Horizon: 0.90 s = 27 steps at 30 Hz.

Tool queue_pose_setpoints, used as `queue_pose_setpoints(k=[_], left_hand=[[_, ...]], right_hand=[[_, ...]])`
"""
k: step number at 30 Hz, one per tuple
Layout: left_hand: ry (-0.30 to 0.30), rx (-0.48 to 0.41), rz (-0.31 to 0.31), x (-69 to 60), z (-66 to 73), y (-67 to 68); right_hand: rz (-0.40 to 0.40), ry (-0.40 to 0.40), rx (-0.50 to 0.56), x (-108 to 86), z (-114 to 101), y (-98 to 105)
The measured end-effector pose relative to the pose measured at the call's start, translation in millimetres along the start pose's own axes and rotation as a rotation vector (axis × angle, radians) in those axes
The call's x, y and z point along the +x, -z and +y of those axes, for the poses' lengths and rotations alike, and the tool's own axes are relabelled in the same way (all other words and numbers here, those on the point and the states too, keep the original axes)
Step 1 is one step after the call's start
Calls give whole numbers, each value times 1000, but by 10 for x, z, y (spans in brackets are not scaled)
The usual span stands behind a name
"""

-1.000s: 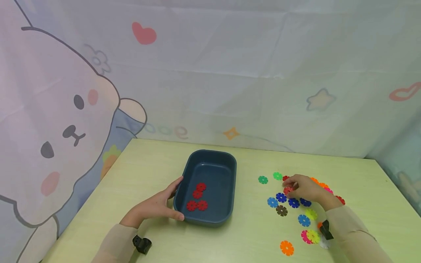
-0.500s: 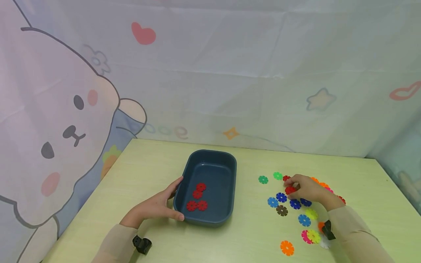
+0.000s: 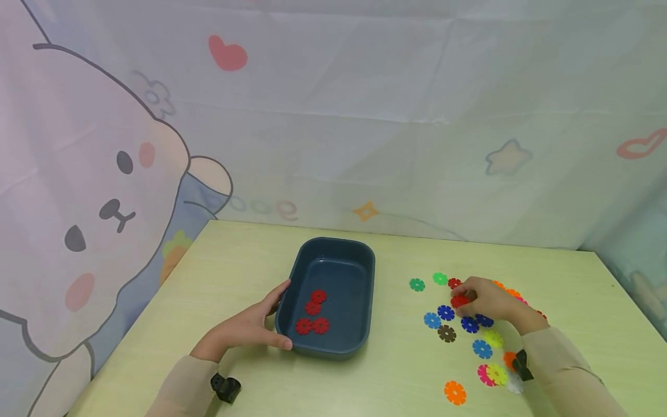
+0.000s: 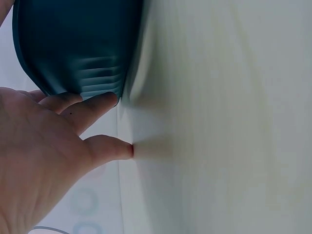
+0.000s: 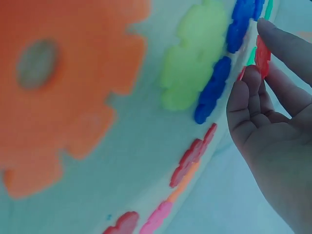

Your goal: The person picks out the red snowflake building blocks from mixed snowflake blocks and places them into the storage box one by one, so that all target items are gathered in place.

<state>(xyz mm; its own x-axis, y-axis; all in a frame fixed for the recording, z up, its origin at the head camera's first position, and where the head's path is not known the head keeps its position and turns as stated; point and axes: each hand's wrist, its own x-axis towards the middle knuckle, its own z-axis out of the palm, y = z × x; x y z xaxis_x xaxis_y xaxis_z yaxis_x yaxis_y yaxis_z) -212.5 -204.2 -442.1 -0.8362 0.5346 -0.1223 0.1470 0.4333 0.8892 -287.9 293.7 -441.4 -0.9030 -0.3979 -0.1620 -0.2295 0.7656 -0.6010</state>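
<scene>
On the left, my left hand [image 3: 245,329] rests against the dark blue plastic bin [image 3: 356,336], its fingers spread on the outer side wall and its thumb at the near corner. In the left wrist view the fingers [image 4: 92,111] lie nearly straight along the bin's outside. Inside the bin lie several red notched snowflake discs [image 3: 313,307]. Over the scattered discs on the right, my right hand [image 3: 490,299] pinches a red snowflake disc [image 3: 460,301] between thumb and fingers; the right wrist view shows that disc [image 5: 262,56] standing edge-on in the pinch.
Around the right hand lie loose discs: a green one [image 3: 417,285], a dark blue one [image 3: 445,313], a brown one [image 3: 446,333] and an orange one [image 3: 455,392] nearest the front. Another red disc [image 3: 455,283] lies just beyond the fingertips. A printed cloth [image 3: 339,116] hangs behind the table.
The right hand has shifted slightly to the right with the red snowflake disc between its fingers. A dark blue disc below it has slid a little rightward. My left hand stays put.
</scene>
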Motion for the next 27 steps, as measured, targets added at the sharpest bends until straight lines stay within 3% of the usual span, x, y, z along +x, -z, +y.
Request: queue_pose_setpoints(k=[7, 27], left_hand=[[6, 0, 4, 22, -6, -6], [26, 2, 7, 43, -30, -10]], right_hand=[[30, 89, 7, 57, -92, 16], [25, 308, 60, 198, -683, -41]])
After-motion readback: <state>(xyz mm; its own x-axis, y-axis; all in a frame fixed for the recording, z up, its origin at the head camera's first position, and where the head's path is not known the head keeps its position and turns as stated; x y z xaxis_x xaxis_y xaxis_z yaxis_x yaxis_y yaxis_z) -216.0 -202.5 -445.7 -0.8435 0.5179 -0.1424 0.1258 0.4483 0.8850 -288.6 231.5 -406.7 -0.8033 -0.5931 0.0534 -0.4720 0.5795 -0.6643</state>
